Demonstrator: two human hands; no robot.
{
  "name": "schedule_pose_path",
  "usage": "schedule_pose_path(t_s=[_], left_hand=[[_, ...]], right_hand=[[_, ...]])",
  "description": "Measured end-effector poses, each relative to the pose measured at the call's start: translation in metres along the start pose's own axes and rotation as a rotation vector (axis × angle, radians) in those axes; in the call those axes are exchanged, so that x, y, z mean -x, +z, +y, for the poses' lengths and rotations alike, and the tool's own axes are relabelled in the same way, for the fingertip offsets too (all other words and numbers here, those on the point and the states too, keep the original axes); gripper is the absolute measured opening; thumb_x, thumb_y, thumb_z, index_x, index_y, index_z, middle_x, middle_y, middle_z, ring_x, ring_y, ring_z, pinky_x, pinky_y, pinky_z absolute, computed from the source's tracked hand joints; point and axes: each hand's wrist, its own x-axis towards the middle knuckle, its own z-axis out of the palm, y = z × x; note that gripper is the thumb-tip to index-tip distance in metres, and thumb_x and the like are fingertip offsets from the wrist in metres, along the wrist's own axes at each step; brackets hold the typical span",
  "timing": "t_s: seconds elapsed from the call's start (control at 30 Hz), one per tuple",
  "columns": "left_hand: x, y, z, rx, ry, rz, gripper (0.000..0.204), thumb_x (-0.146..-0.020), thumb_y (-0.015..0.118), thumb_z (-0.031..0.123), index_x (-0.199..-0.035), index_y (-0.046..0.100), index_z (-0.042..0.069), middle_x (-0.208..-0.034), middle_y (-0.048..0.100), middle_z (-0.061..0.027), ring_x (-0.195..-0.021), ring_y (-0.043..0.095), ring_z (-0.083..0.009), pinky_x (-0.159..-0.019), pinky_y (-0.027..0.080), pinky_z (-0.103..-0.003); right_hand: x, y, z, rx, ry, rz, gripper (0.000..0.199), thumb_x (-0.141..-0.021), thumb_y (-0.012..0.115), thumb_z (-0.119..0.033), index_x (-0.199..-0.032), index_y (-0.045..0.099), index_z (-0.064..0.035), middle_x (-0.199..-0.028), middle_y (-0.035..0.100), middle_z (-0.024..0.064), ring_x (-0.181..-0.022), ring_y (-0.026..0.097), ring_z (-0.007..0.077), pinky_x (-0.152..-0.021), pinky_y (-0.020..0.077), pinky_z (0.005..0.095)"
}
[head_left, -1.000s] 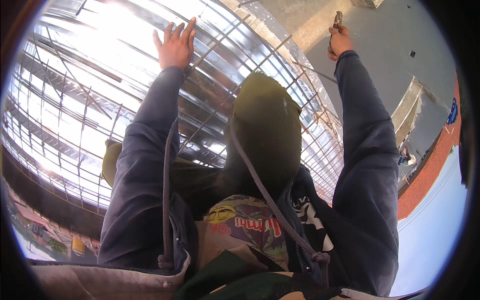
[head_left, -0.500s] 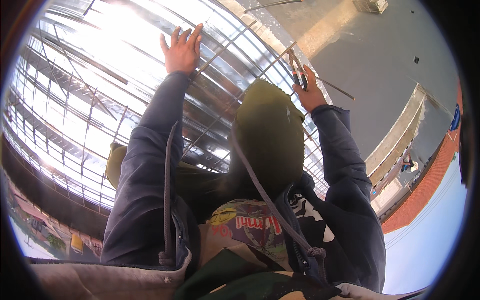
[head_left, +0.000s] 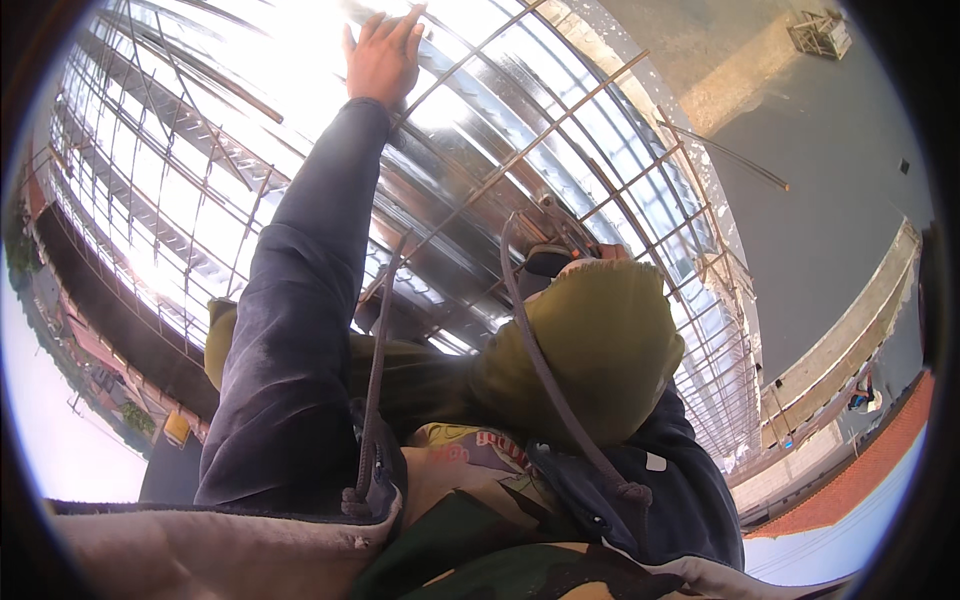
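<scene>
My left hand (head_left: 384, 62) reaches far forward over the shiny corrugated metal decking (head_left: 480, 115), fingers spread and nothing in them. Just below its wrist runs a steel reinforcing bar (head_left: 470, 62) of the mesh. Most of my right hand (head_left: 611, 252) is hidden behind my raised knee (head_left: 590, 345) in olive trousers; only a bit of the fingers shows. Beside those fingers are pincers (head_left: 568, 232) with black and orange handles, held low over the bars, their jaws toward the far left. Whether the jaws touch a bar I cannot tell.
More crossed reinforcing bars (head_left: 625, 185) cover the decking. A loose bar end (head_left: 735, 160) juts out past the decking's right edge over grey ground. A low concrete wall (head_left: 850, 320) curves at the right, with a person (head_left: 864, 395) beyond it. A wooden crate-like frame (head_left: 820, 36) stands far right.
My right hand and the pincers have drawn back from the decking's edge to behind my knee. My left hand sits further forward in view. The view has shifted, and the knee appears lower.
</scene>
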Motion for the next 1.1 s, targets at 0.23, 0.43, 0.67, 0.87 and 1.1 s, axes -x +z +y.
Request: schedule_pose_path(t_s=[0.23, 0.43, 0.67, 0.87, 1.1], left_hand=[[0.000, -0.083, -0.042, 0.429, -0.062, -0.302, 0.052, -0.118, 0.035, 0.050, -0.155, 0.059, 0.021, -0.115, 0.077, -0.0201, -0.103, 0.078, -0.0314, -0.096, 0.060, -0.041], [0.030, -0.212, -0.041, 0.290, -0.231, -0.517, 0.057, -0.118, 0.034, 0.052, -0.142, 0.067, 0.011, -0.079, 0.051, -0.0019, -0.071, 0.053, -0.0120, -0.069, 0.050, -0.031], [0.112, -0.206, -0.030, 0.099, -0.464, -0.705, 0.053, -0.114, 0.043, 0.046, -0.132, 0.068, 0.003, -0.102, 0.065, -0.0170, -0.098, 0.061, -0.0341, -0.088, 0.050, -0.043], [0.200, -0.162, -0.042, 0.020, -0.638, -0.557, 0.040, -0.107, 0.063, 0.037, -0.132, 0.066, 0.005, -0.098, 0.076, -0.0238, -0.097, 0.074, -0.0407, -0.089, 0.056, -0.047], [0.205, -0.135, -0.010, 0.064, -0.577, -0.463, 0.028, -0.107, 0.065, 0.032, -0.126, 0.067, 0.011, -0.099, 0.079, -0.0166, -0.096, 0.074, -0.0395, -0.084, 0.055, -0.047]], right_hand=[[-0.017, -0.058, -0.043, 0.112, -0.134, 0.132, 0.056, -0.085, 0.082, -0.028, -0.134, 0.063, -0.0119, -0.120, 0.064, 0.0102, -0.116, 0.062, 0.0339, -0.097, 0.0472, 0.0483], [-0.130, -0.113, -0.132, -0.245, -0.566, 0.432, 0.018, -0.096, 0.071, -0.011, -0.113, 0.075, -0.0064, -0.112, 0.072, 0.0127, -0.104, 0.070, 0.0335, -0.090, 0.0569, 0.0443], [-0.295, -0.076, -0.238, 0.073, -0.751, 0.517, 0.023, -0.099, 0.058, -0.018, -0.108, 0.079, -0.0142, -0.106, 0.075, 0.0126, -0.098, 0.072, 0.0306, -0.087, 0.0568, 0.0469], [-0.283, -0.085, -0.266, 0.127, -0.758, 0.324, 0.017, -0.097, 0.061, -0.012, -0.100, 0.078, -0.0147, -0.109, 0.067, 0.0077, -0.111, 0.064, 0.0270, -0.094, 0.0539, 0.0455], [-0.284, -0.079, -0.243, 0.053, -0.703, 0.331, 0.017, -0.096, 0.062, -0.010, -0.101, 0.077, -0.0124, -0.115, 0.066, 0.0076, -0.115, 0.061, 0.0266, -0.099, 0.0521, 0.0454]])
